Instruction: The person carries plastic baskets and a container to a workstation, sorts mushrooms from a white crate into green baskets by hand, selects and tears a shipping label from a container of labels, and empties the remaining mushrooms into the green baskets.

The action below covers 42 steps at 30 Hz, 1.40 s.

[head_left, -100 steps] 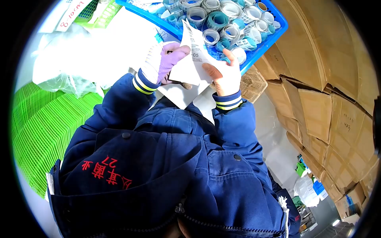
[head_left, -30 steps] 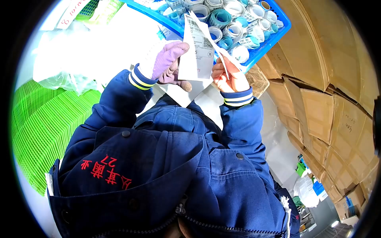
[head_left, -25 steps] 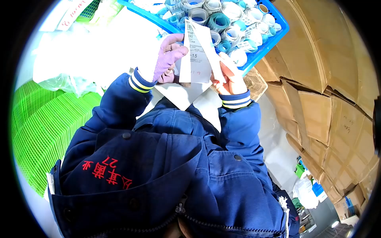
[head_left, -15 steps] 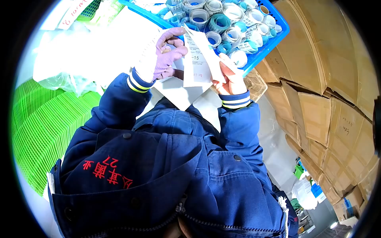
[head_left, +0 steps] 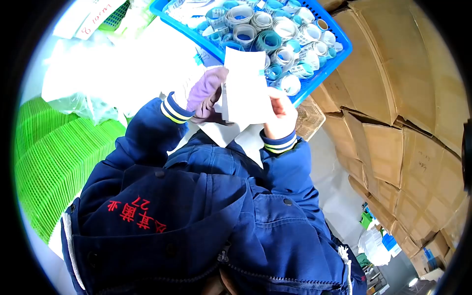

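My left hand (head_left: 209,91), in a purple glove, grips the left side of a small bundle of paper slips (head_left: 246,88). A plain white face of the top slip is towards me, with a thin edge of another slip showing beneath it on the left. On the opposite side, my bare right hand (head_left: 281,113) pinches the right edge of the slips between thumb and fingers. Just beyond the papers stands a blue plastic basket (head_left: 314,83) holding several rolls of printed labels (head_left: 268,40), white and teal.
Stacked green plastic baskets (head_left: 64,157) stand at the left, near a clear plastic bag (head_left: 81,101). Brightly lit white signs with red writing (head_left: 101,18) lie at the upper left. Cardboard boxes (head_left: 388,147) are piled along the right, with a tan woven crate (head_left: 309,118) beside them.
The slip with printed text is now covered by a plain white one laid flat over it. My right hand has moved slightly down, and my left fingers have closed further round the slips.
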Each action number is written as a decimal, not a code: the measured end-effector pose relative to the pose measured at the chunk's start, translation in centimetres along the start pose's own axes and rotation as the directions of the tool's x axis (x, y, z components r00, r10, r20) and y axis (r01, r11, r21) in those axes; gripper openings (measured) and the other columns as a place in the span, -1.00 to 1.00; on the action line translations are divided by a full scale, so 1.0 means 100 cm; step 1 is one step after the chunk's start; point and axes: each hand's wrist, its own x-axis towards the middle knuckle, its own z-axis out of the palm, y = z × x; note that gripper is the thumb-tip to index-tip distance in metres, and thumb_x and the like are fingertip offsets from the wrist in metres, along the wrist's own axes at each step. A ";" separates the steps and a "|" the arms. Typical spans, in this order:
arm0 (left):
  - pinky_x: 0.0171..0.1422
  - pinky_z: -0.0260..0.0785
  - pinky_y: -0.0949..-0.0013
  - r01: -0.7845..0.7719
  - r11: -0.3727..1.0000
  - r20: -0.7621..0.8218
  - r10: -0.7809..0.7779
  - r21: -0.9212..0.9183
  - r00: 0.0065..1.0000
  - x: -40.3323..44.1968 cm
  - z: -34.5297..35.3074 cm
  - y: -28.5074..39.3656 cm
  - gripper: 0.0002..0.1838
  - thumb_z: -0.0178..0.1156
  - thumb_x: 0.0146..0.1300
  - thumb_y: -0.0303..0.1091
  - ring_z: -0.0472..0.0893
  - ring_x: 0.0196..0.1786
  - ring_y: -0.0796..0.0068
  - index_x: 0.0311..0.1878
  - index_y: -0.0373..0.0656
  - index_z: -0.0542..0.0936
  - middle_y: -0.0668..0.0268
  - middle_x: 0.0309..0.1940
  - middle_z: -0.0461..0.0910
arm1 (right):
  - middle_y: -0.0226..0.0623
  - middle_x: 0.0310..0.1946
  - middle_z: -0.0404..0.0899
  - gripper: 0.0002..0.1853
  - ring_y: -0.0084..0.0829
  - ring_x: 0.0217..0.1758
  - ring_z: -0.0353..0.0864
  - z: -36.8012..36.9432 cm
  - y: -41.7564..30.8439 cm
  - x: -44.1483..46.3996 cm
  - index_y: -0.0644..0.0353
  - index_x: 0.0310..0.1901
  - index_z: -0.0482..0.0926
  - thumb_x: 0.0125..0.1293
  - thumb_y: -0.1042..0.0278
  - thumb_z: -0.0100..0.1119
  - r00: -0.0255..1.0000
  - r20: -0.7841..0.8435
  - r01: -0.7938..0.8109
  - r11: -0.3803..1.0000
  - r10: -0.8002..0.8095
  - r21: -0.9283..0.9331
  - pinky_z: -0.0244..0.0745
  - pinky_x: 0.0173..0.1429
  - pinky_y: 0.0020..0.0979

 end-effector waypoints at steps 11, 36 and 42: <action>-0.19 0.45 0.52 0.228 0.960 -0.058 -0.240 -0.165 0.969 0.004 0.004 0.001 -0.63 -0.05 0.21 -0.52 0.55 -0.14 0.45 0.10 -0.38 0.29 0.12 -0.08 0.48 | -0.27 -0.25 0.52 -0.71 -0.58 -0.28 0.48 -0.017 0.003 0.016 0.33 -0.02 0.42 0.22 0.46 0.02 0.989 -0.143 0.014 0.983 -0.041 -0.184 0.38 -0.19 -0.58; 0.05 0.36 0.39 0.139 0.987 0.151 -0.150 0.081 0.977 0.003 -0.002 0.007 -0.55 -0.03 0.13 -0.36 0.53 -0.04 0.41 0.10 -0.35 0.34 0.17 -0.08 0.51 | -0.37 -0.51 0.56 -0.80 -0.61 -0.44 0.48 -0.021 -0.010 0.026 0.35 -0.31 0.59 0.17 0.35 0.20 0.969 -0.084 -0.230 0.972 0.234 0.052 0.40 -0.28 -0.58; 0.00 0.39 0.42 0.182 0.979 0.083 -0.189 0.087 0.978 0.006 0.000 0.009 -0.59 -0.05 0.17 -0.39 0.55 -0.09 0.43 0.09 -0.35 0.34 0.16 -0.09 0.51 | -0.37 -0.50 0.55 -0.80 -0.64 -0.43 0.45 -0.022 -0.023 0.024 0.37 -0.33 0.59 0.16 0.36 0.21 0.960 -0.270 -0.111 0.988 0.079 -0.105 0.37 -0.28 -0.60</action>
